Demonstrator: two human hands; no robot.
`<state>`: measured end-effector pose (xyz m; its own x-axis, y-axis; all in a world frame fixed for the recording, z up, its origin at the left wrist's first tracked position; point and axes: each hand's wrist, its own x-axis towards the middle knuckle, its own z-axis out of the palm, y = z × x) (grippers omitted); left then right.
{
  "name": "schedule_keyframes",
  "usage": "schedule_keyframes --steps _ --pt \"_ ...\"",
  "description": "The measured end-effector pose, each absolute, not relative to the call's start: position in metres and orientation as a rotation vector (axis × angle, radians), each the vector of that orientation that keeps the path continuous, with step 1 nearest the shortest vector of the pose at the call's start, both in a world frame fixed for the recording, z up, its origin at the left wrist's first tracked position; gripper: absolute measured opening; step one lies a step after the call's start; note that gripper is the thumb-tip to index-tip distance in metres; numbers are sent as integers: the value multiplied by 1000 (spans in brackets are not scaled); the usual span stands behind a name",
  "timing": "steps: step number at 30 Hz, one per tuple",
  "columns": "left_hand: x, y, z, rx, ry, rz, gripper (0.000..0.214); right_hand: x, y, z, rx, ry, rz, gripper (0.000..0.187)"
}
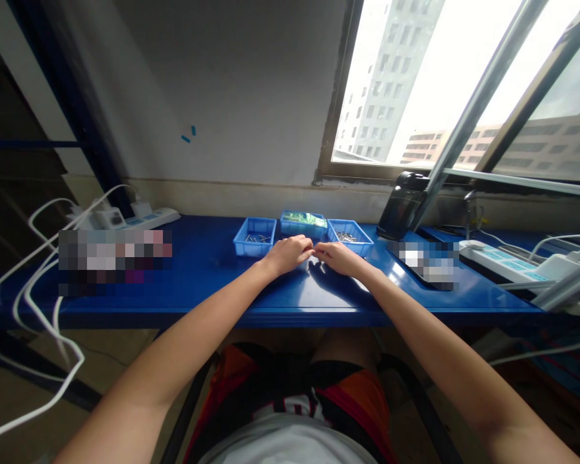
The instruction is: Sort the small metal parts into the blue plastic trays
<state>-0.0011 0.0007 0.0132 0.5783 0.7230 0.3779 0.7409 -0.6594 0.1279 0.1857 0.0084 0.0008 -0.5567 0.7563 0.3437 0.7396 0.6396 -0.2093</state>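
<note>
My left hand (289, 252) and my right hand (337, 256) meet fingertip to fingertip over the blue bench (207, 283), just in front of three small blue trays. Both hands have their fingers curled and pinched together on something too small to make out. The left tray (255, 236) holds small metal pieces. In the middle tray (303, 223) lie green packets. The right tray (349, 236) holds more small metal parts.
A white power strip (147, 218) with white cables (38, 283) lies at the back left. A black jar (402, 205) stands right of the trays. Another power strip (505, 262) and a plug lie at the right. Metal window bars (468, 122) slant down to the bench.
</note>
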Motion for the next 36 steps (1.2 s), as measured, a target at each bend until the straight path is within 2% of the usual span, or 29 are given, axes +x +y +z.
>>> schedule_keyframes --steps 9,14,21,36 --pt "-1 1 13 -2817 -1236 -635 20 185 9 -1 -1154 -2446 114 27" --pt "-1 -6 19 -2766 -1273 -662 21 185 8 0 -1218 -2443 148 20" --pt "-2 -3 15 -2700 -1434 -457 18 186 9 1 -1251 -2353 46 22" --pt "-3 1 13 -2727 -1426 -490 26 189 11 0 -1313 -2402 35 20"
